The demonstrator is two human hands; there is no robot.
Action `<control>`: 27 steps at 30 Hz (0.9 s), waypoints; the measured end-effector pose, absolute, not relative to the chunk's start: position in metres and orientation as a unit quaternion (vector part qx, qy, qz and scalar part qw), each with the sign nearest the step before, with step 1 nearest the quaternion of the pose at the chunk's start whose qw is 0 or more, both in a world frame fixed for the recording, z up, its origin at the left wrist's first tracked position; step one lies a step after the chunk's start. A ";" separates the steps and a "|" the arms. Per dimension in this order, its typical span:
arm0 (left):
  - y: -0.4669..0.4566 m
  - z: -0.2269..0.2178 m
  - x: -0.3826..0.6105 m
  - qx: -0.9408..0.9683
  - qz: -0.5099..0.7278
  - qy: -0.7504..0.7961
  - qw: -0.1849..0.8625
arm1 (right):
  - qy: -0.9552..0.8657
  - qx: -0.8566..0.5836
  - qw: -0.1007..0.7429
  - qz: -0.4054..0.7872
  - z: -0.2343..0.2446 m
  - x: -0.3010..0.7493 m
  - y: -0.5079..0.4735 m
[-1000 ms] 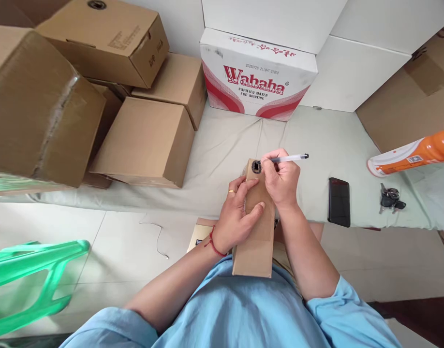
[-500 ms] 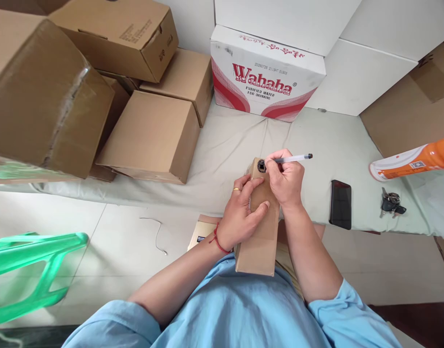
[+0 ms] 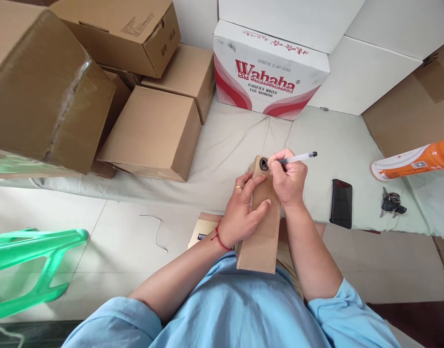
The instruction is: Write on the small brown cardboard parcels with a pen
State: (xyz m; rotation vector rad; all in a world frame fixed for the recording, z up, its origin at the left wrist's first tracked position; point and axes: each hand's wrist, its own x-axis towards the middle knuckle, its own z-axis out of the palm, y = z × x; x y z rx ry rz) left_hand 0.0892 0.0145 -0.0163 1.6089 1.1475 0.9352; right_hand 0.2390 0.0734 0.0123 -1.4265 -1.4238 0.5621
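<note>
A narrow brown cardboard box (image 3: 262,241) stands on my lap, tilted away from me. My left hand (image 3: 242,212), with a gold ring and a red wrist string, is wrapped round its left side. My right hand (image 3: 288,179) pinches a clear pen (image 3: 300,157) with a dark cap. The pen's tip sits at a dark round mark (image 3: 264,164) near the box's top end. Another flat box (image 3: 200,232) lies under it, mostly hidden.
Brown cartons (image 3: 153,130) are stacked on the sheet-covered surface (image 3: 229,145) at left. A white and red "Wahaha" carton (image 3: 269,72) stands behind. A black phone (image 3: 341,203), keys (image 3: 391,203) and an orange-white bottle (image 3: 414,159) lie at right. A green plastic stool (image 3: 29,266) stands low left.
The view has shifted slightly, so everything sits a little further right. The pen tip stays at the dark mark with small motion, and my left hand keeps its hold on the box.
</note>
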 end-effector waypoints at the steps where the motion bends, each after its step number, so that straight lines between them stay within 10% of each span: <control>1: 0.014 -0.017 0.089 0.653 0.380 0.466 0.460 | -0.588 -0.590 0.500 0.234 0.012 0.239 0.073; 27: 0.014 -0.017 0.091 0.647 0.383 0.471 0.463 | -0.550 -0.623 0.534 0.154 0.011 0.238 0.072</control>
